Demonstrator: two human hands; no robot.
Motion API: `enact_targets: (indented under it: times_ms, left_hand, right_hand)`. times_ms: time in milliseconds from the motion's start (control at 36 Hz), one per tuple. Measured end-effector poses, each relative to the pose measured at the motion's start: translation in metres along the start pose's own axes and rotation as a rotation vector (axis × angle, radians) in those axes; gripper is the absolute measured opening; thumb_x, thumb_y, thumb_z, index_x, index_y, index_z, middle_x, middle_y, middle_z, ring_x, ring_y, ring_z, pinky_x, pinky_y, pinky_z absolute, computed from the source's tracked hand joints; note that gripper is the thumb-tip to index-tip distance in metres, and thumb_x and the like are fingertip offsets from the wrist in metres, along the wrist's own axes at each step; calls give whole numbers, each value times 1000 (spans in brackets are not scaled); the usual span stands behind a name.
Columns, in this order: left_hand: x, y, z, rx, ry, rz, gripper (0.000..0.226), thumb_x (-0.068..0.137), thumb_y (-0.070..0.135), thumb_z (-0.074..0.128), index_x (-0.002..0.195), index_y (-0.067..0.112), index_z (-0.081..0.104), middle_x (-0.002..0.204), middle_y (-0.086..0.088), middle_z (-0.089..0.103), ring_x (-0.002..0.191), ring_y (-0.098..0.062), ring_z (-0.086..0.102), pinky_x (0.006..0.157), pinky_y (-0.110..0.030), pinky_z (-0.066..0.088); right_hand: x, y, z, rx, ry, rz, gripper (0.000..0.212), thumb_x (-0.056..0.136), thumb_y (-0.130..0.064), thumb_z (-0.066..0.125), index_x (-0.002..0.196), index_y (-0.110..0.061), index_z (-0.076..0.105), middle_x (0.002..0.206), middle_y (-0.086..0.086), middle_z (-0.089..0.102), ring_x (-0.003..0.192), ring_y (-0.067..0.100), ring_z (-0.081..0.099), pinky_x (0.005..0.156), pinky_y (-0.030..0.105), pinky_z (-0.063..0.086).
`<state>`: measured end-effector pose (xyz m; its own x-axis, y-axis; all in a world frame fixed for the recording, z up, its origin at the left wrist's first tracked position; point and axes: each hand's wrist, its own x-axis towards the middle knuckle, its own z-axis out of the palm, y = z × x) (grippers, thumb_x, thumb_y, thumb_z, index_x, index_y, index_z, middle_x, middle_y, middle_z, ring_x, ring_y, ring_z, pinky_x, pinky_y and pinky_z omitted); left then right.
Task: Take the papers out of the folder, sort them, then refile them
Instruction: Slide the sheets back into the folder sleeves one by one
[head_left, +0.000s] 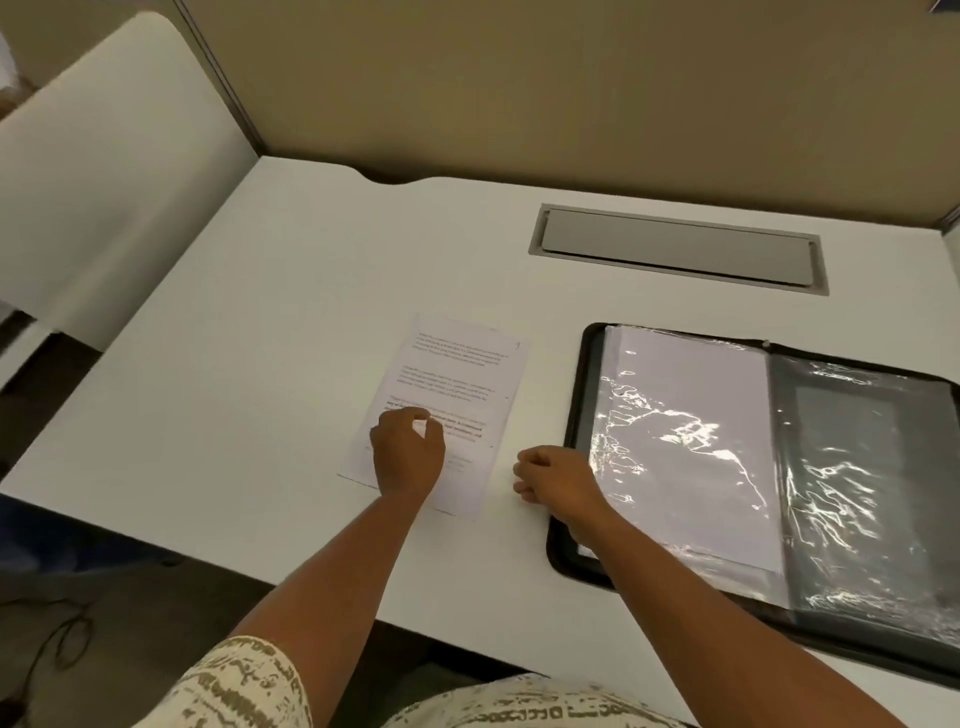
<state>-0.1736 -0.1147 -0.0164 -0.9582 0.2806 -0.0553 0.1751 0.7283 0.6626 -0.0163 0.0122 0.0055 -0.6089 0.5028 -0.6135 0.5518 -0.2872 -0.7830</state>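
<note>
White desk (260, 338) lies bare beyond both hands. Left hand (408, 452) rests on the sheet (457, 395), fingers curled, pinching nothing visible. Right hand (556, 475), loosely curled and empty, sits at the open folder's (571, 447) left edge.

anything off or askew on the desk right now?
Nothing damaged or spilled. The printed sheet under the left hand lies slightly skewed to the desk edge. The open folder is angled too, its near right corner running out of frame. The right hand rests curled between them, holding nothing visible.
</note>
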Motion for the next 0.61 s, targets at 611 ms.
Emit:
enact_targets:
  times_ms: [611]
  left_hand:
    - [80,-46,-40,79,-356,-99,50,94,32,58,140,13,48,137,-10,55,120,-28,56,96,-35,44]
  right_hand:
    - [39,-17,76,-248,356,16,9,93,-20,62,86,-14,63,88,0,67,78,20,62,66,33,51]
